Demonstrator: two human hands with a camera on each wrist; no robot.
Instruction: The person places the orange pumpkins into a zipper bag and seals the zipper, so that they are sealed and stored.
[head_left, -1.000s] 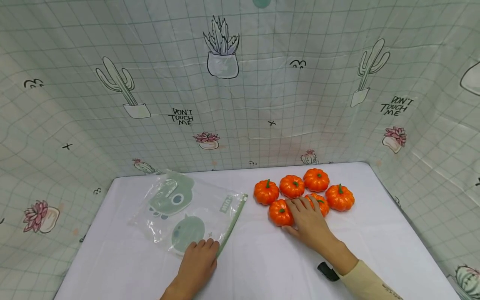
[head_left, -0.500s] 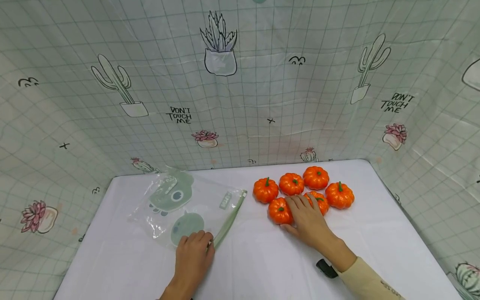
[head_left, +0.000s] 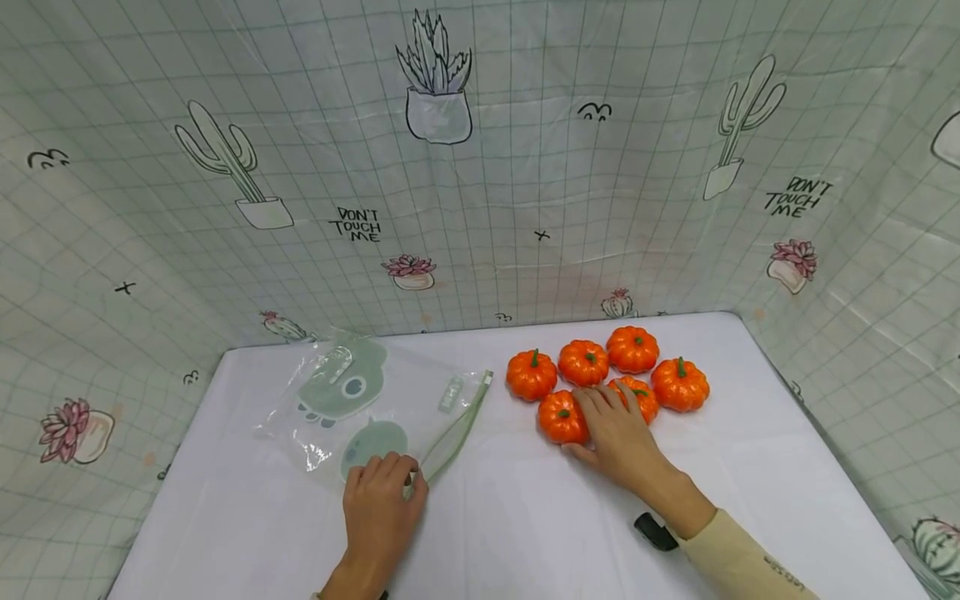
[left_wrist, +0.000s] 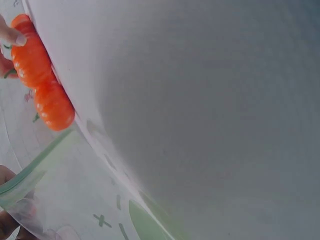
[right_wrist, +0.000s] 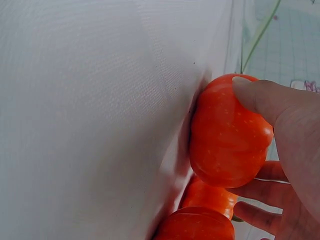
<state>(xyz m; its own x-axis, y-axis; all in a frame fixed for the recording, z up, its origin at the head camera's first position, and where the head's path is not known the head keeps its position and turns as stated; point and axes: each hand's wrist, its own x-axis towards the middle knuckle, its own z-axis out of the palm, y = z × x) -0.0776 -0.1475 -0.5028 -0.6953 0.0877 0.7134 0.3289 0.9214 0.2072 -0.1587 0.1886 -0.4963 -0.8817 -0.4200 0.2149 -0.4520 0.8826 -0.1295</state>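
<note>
A clear zip bag (head_left: 423, 425) with green dinosaur prints lies flat on the left of the white table. My left hand (head_left: 382, 508) pinches its near corner at the green-edged mouth, whose two sides stand slightly apart. In the left wrist view the bag (left_wrist: 75, 175) hangs lifted there, and the fingertips (left_wrist: 7, 220) show through the film. To the right, my right hand (head_left: 618, 442) grips a small orange pumpkin (head_left: 561, 418) sitting on the table. The right wrist view has the thumb on one side of this pumpkin (right_wrist: 227, 135) and fingers beyond it.
Several more orange pumpkins cluster about the right hand, one of them (head_left: 636, 400) partly hidden by its fingers and another (head_left: 679, 385) farther right. A black object (head_left: 655, 532) shows beside the right wrist. Cactus-printed cloth (head_left: 487, 183) walls the back and sides.
My left hand has drawn slightly left and lifted the bag's edge, so the mouth has parted from a flat strip into a gap. The right hand stays on the same pumpkin.
</note>
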